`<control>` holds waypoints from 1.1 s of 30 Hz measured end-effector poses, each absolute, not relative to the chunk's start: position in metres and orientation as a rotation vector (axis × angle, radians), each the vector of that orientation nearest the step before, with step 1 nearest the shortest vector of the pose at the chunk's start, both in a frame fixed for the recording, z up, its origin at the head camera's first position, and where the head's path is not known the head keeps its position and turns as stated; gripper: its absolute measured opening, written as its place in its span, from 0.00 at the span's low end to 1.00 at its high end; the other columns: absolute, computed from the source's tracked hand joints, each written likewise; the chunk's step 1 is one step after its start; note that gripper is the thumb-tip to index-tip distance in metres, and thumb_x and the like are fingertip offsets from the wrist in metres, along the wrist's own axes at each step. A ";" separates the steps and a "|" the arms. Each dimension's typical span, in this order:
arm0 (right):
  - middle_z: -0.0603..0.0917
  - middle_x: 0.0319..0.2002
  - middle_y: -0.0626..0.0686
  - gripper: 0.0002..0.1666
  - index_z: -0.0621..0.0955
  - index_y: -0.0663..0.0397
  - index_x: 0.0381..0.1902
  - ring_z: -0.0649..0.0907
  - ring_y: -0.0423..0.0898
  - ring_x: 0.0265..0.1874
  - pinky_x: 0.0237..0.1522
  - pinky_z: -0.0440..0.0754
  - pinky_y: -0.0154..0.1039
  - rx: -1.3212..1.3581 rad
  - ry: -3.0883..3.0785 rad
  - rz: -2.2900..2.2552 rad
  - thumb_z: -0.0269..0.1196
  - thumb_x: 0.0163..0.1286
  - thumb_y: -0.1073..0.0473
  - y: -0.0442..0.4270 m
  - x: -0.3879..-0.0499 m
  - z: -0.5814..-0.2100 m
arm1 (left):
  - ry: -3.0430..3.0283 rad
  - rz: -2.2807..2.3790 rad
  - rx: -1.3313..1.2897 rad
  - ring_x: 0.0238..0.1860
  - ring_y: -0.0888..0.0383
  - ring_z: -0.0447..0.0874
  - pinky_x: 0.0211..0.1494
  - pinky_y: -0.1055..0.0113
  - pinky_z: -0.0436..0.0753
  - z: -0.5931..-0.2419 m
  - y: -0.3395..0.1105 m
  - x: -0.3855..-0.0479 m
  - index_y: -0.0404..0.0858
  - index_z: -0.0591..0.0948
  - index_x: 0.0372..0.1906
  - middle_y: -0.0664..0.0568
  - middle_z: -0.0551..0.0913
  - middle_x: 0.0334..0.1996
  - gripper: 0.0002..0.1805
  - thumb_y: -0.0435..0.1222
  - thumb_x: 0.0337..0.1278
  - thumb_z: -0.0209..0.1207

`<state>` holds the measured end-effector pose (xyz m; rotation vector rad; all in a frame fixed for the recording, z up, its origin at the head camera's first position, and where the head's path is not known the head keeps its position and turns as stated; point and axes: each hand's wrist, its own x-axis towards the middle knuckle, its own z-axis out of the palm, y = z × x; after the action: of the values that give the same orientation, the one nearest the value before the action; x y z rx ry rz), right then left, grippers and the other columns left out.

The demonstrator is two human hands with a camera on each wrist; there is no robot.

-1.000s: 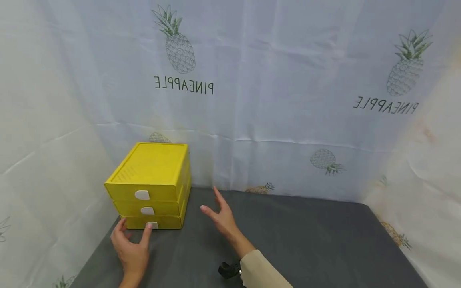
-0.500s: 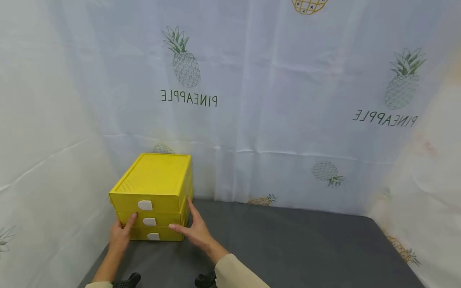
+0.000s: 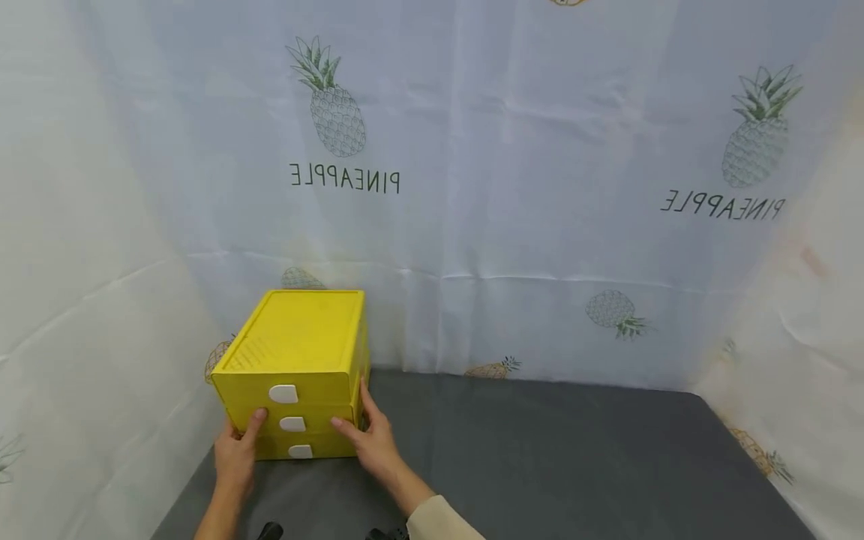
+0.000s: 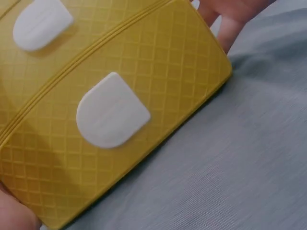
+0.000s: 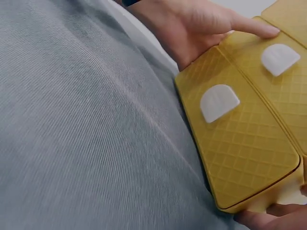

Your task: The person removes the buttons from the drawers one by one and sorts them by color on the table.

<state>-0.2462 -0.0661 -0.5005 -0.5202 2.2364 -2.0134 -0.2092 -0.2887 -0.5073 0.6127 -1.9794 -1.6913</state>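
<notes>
A yellow three-drawer storage box (image 3: 290,330) with white rounded tabs on its drawers stands at the left of the dark cloth-covered table. My left hand (image 3: 236,454) grips its lower left edge, thumb on the front face, other fingers mostly hidden behind the side. On the opposite edge my right hand (image 3: 378,446) holds the box, thumb on the front and fingers along the right side. In the left wrist view, white tabs (image 4: 112,111) show on the waffle-patterned drawer fronts. All drawers look closed. The right wrist view shows the left hand (image 5: 206,26) at the far edge.
Behind the box hangs a pale curtain (image 3: 506,187) printed with pineapples, with more pale fabric at both sides. The grey tabletop (image 3: 553,457) extends to the right of the box.
Both hands have come to the box's sides, the left from the bottom drawer's front, the right from the tabletop's right. The box has since shifted slightly right against the curtain.
</notes>
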 end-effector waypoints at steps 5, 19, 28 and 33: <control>0.66 0.77 0.52 0.49 0.51 0.39 0.82 0.68 0.55 0.75 0.73 0.67 0.58 -0.572 2.320 -2.027 0.65 0.72 0.50 -0.027 -0.240 -0.504 | -1.860 -1.806 0.503 0.38 0.77 0.74 0.42 0.86 0.71 -0.504 -0.248 -0.208 0.45 0.78 0.53 0.80 0.77 0.34 0.13 0.42 0.69 0.62; 0.85 0.53 0.55 0.29 0.78 0.46 0.62 0.85 0.41 0.47 0.46 0.83 0.34 -0.185 2.584 -2.117 0.72 0.65 0.54 0.110 -0.225 -0.499 | -2.043 -1.967 -0.020 0.56 0.85 0.71 0.55 0.88 0.72 -0.499 -0.121 -0.211 0.37 0.64 0.77 0.47 0.72 0.72 0.32 0.37 0.73 0.58; 0.85 0.52 0.52 0.26 0.78 0.44 0.61 0.83 0.37 0.46 0.46 0.83 0.34 -0.051 2.723 -2.045 0.71 0.65 0.55 0.179 -0.223 -0.496 | -1.977 -2.085 -0.208 0.64 0.86 0.65 0.62 0.88 0.69 -0.512 -0.057 -0.235 0.35 0.63 0.77 0.43 0.64 0.76 0.32 0.33 0.72 0.57; 0.85 0.53 0.53 0.28 0.77 0.46 0.62 0.82 0.35 0.46 0.47 0.82 0.34 0.021 2.742 -2.030 0.71 0.66 0.54 0.196 -0.224 -0.505 | -1.987 -2.119 -0.176 0.63 0.85 0.66 0.62 0.88 0.68 -0.523 -0.039 -0.240 0.35 0.63 0.76 0.44 0.65 0.76 0.32 0.36 0.73 0.57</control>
<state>-0.2244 0.1956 -0.5047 0.0213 2.7417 -2.0295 -0.2399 -0.0393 -0.5227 -0.1759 -1.9873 -2.1195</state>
